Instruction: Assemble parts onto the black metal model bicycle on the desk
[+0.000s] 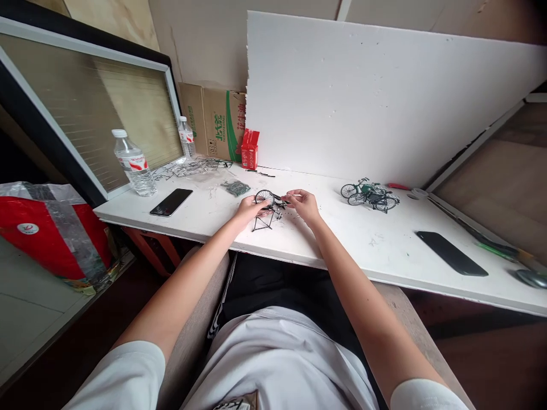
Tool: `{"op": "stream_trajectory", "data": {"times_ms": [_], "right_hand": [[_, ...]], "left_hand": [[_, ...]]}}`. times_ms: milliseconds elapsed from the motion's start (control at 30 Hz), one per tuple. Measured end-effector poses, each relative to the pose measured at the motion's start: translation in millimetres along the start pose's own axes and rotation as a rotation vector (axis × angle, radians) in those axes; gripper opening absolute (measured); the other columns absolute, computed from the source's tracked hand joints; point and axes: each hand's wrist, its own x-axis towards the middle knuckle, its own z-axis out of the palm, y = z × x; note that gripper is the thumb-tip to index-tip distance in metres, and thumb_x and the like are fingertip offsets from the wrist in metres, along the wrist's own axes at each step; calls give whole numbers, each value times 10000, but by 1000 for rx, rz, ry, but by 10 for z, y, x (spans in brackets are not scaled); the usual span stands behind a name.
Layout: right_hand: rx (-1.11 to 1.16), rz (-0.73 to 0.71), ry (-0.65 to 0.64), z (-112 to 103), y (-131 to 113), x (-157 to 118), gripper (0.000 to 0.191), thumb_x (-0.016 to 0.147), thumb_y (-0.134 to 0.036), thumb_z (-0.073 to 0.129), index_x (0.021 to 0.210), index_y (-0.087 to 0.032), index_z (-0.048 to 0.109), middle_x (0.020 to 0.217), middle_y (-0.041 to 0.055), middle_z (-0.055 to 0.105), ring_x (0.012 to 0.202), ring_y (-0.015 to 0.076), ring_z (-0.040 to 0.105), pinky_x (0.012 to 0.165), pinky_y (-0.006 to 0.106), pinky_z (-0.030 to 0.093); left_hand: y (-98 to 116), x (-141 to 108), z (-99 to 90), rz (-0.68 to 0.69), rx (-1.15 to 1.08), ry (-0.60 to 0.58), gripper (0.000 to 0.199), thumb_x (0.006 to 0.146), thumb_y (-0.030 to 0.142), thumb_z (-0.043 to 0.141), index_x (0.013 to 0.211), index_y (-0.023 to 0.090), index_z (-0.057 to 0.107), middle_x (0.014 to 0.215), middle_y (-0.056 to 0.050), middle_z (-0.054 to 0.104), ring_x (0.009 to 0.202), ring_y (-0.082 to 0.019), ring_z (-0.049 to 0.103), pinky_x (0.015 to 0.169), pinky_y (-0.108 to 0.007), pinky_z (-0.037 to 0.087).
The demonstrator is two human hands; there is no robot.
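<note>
A partly built model bicycle (264, 198) with a dark spoked wheel is held over the white table, close to its front edge. My left hand (249, 210) grips it from the left, thumb at the wheel. At its right side my right hand (302, 203) pinches with thumb and forefinger at a thin dark part; the exact piece between the fingertips is too small to name. A thin black frame part (262, 225) stands out below my left hand. Farther right on the table are dark green model bicycles (370, 195) standing close together.
Behind my hands lie a bag of small green parts (236, 188) and loose black parts (196, 167). Phones rest at left (171, 202) and right (451, 253). Water bottles (134, 165), a red box (250, 149) and a white board (367, 102) stand farther back.
</note>
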Motion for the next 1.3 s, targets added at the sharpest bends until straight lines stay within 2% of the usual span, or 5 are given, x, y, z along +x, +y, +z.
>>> {"op": "stream_trajectory", "data": {"times_ms": [333,567,733,967,1300], "right_hand": [[75,-34,-83,-35,-87,-55,489,681,-569,955,968,-192,832,1065,92,809,960,230,715,721,312,584],[137,-43,-169,-73,-152,-80,572,775,-527,890,1266,-249,798,1158,58,788,1012,209,677,720,282,556],[191,7,-211,-80,-187,-88,415,745,-460,920,1085,-235,839,1139,62,782,981,199,688,729,289,552],[187,6,-293,-78,-150,-82,484,659,-588,968,903,-199,813,885,48,760,822,178,675,685,288,514],[95,-49,-229,-11,-173,-98,493,659,-643,932,834,-200,803,1103,64,771,866,177,635,719,291,507]], "left_hand": [[45,-54,6,18,77,-21,366,781,337,914,1025,154,712,1043,-84,773,882,-194,773,865,-336,635],[24,-33,-9,33,76,-39,379,780,364,915,1022,156,710,1041,-85,769,879,-188,768,881,-349,640],[26,-35,-3,29,83,-34,378,772,359,921,1015,159,713,1044,-83,774,866,-200,772,858,-351,640],[7,-25,-34,43,77,-77,429,762,386,941,1052,157,723,1081,-97,795,899,-214,790,895,-354,628],[123,-132,35,27,44,-105,385,797,351,926,1066,143,745,1138,-110,798,882,-220,794,886,-354,612]]}}
